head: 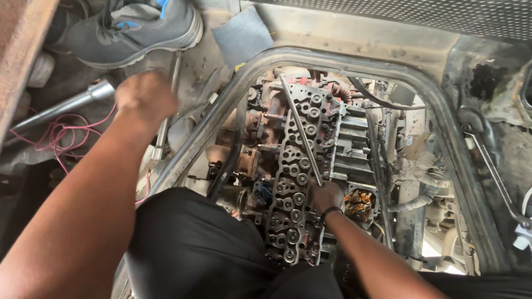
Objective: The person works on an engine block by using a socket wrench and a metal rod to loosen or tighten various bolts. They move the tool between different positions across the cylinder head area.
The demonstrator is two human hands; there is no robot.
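Observation:
I look down through an opening in a vehicle floor at an engine's cylinder head [293, 182], dark and studded with round valve springs. My right hand [325, 196], with a black band at the wrist, is shut on the near end of a long steel bar [301, 128] lying slantwise over the head. My left hand [145, 97] reaches out to the left over the cab floor, blurred, near a thin metal rod [164, 124] and a chrome tube [66, 105]. Whether it holds anything I cannot tell.
A curved metal frame [332, 58] rims the opening. A person's grey shoe [138, 30] stands at the upper left. Pink wires [52, 138] trail on the floor. Black hoses [233, 149], pipes and a turbocharger flank the head. My dark-clad knee [188, 243] fills the foreground.

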